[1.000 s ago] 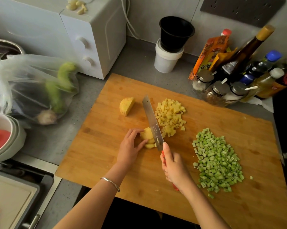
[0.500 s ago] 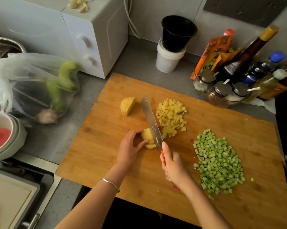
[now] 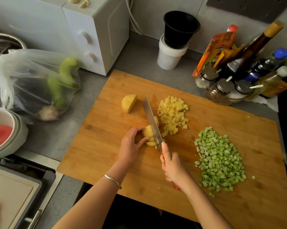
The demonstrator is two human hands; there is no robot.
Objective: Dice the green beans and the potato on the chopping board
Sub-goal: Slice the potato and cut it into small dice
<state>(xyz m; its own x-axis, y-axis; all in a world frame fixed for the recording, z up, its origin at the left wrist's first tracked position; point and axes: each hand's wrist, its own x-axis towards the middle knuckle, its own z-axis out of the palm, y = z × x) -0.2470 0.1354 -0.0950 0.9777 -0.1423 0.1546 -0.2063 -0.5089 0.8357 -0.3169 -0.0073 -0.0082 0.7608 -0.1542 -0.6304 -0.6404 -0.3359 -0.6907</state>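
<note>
On the grey worktop, items listed by size:

1. Large rectangular bamboo chopping board [image 3: 238,187]. It carries every item below.
2. Heap of short green bean pieces [image 3: 219,160], on the board's right part. All look cut small, so that half of the job appears done.
3. Heap of pale yellow potato cubes [image 3: 173,113], on the far middle of the board, just right of the blade.
4. Right hand [image 3: 172,164], clenched round the handle with one finger laid forward onto the blade's heel.
5. Left hand [image 3: 131,146], fingers curled over the potato being cut, thumb at its near side.
6. Long steel knife with a red handle [image 3: 151,123], edge down in that potato.
7. Sliced yellow potato chunk [image 3: 148,135], mid-board, between the left fingers and the blade.
8. Uncut yellow potato wedge [image 3: 129,103], lying apart to the far left of the knife tip.

Step in hand: dicing the potato. The next stroke probably calls for the left fingertips to draw back from the edge. After that, the wedge needs fetching.
</note>
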